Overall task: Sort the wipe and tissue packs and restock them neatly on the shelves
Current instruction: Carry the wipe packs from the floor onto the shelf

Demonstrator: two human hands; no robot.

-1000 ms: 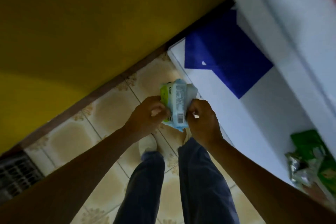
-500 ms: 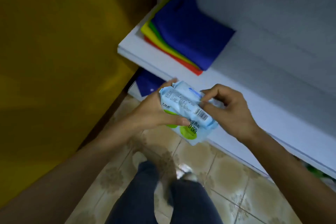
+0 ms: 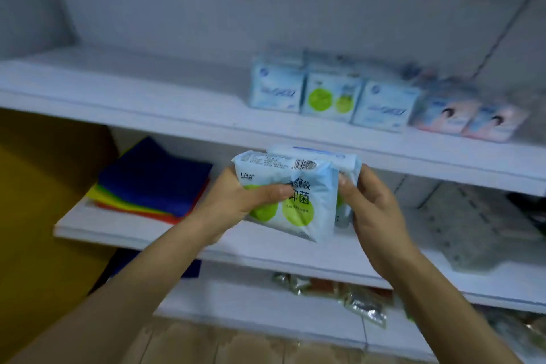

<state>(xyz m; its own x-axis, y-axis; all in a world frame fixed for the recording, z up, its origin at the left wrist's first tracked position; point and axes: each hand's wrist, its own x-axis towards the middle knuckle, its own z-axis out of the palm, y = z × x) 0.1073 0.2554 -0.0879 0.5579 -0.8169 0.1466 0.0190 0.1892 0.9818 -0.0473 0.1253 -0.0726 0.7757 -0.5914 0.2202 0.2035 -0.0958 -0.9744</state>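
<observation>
I hold light-blue wipe packs with green circles [image 3: 307, 195] upright in front of the middle shelf. My left hand [image 3: 236, 201] grips the front pack, thumb across its face. My right hand [image 3: 372, 210] grips a second pack [image 3: 345, 174] pressed behind the first, mostly hidden. On the upper shelf [image 3: 147, 97] stands a row of packs: a blue one [image 3: 276, 89], a green-circle one [image 3: 331, 96], another blue one [image 3: 385, 106], and two pink-and-blue ones [image 3: 466, 115] at the right.
A stack of folded coloured cloths, blue on top [image 3: 153, 180], lies at the left of the middle shelf [image 3: 266, 248]. A grey patterned pack [image 3: 478, 227] lies at its right. Foil-wrapped items [image 3: 339, 289] sit on the lowest shelf. A yellow wall [image 3: 44, 216] borders the left.
My view rose from the floor to the shelves. Both hands lifted the packs from low near my legs up in front of the middle shelf and turned them upright.
</observation>
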